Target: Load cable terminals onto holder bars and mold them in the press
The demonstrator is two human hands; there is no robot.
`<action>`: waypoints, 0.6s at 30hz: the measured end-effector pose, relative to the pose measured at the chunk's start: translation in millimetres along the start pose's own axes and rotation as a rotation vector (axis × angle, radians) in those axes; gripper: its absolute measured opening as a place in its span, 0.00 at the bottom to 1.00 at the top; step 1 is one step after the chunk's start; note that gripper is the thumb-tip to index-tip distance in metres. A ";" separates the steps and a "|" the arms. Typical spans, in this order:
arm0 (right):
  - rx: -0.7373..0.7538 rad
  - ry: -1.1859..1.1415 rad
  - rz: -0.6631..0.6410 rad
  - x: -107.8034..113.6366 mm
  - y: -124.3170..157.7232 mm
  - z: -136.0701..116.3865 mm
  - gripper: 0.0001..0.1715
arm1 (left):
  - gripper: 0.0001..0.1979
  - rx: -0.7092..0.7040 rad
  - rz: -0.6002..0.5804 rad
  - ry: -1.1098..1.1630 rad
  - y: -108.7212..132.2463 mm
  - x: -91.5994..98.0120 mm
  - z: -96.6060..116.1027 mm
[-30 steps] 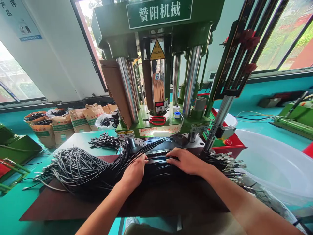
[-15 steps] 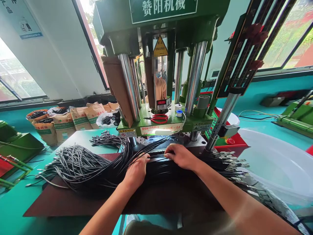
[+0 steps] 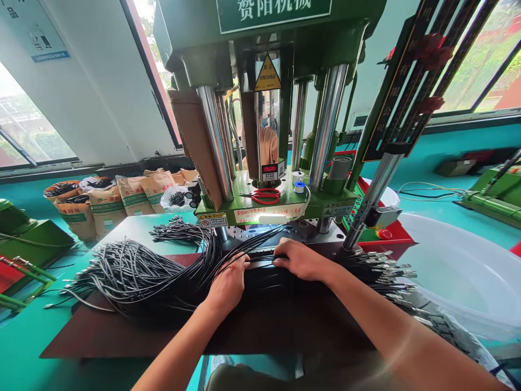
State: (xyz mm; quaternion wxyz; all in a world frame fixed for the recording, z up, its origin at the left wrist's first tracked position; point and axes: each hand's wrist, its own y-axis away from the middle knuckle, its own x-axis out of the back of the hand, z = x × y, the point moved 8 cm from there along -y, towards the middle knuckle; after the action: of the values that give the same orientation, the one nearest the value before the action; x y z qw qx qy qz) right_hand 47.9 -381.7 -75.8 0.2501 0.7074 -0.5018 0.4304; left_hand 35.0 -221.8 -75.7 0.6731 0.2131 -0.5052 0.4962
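Both my hands are at the front edge of a green press machine (image 3: 268, 206), gripping thin black cables (image 3: 260, 257) that run between them. My left hand (image 3: 228, 279) has its fingers closed round the cables on the left. A short gap away, my right hand (image 3: 300, 259) pinches the same cables between thumb and fingers. A large bundle of black cables (image 3: 134, 277) spreads over the brown board (image 3: 101, 336) at the left. On the right, the metal-tipped cable ends (image 3: 393, 274) fan out beyond my right forearm. How many cables each hand holds is hidden.
Red-handled pliers (image 3: 266, 195) and a blue-and-white tape roll (image 3: 299, 188) lie on the press's upper plate. A red emergency button (image 3: 382, 234) sits on the right, beside a large white tub (image 3: 468, 271). Paper sacks (image 3: 106, 206) stand on the floor at the left.
My right hand has barely shifted, and the cables between the hands lie slightly differently. My left hand keeps its hold. The view has tilted a little.
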 end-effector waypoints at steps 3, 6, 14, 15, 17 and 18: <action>0.012 0.039 0.019 -1.3 -0.1 -4.4 0.13 | 0.12 0.025 -0.014 0.027 1.3 -0.7 -2.2; 0.016 0.059 0.034 -1.0 -0.2 -8.4 0.13 | 0.16 0.073 -0.023 0.066 1.9 -2.3 -7.5; 0.019 0.082 -0.037 2.4 -2.0 -10.5 0.16 | 0.12 0.076 -0.012 0.118 -0.3 -3.0 -9.7; 0.013 0.084 -0.050 1.7 -2.6 -9.3 0.17 | 0.10 0.070 -0.003 0.113 -0.6 -2.3 -9.0; -0.010 0.090 -0.062 -0.1 -4.6 -6.1 0.20 | 0.08 0.061 0.014 0.097 -1.2 -1.3 -7.6; -0.023 0.095 -0.065 -1.2 -5.7 -4.4 0.20 | 0.07 0.059 0.022 0.090 -1.3 -1.0 -7.1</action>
State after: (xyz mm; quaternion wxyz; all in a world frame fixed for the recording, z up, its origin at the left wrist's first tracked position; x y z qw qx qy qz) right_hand 51.5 -375.5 -74.1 0.2956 0.6992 -0.4711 0.4492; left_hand 39.4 -217.2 -79.2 0.6831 0.2048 -0.4618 0.5275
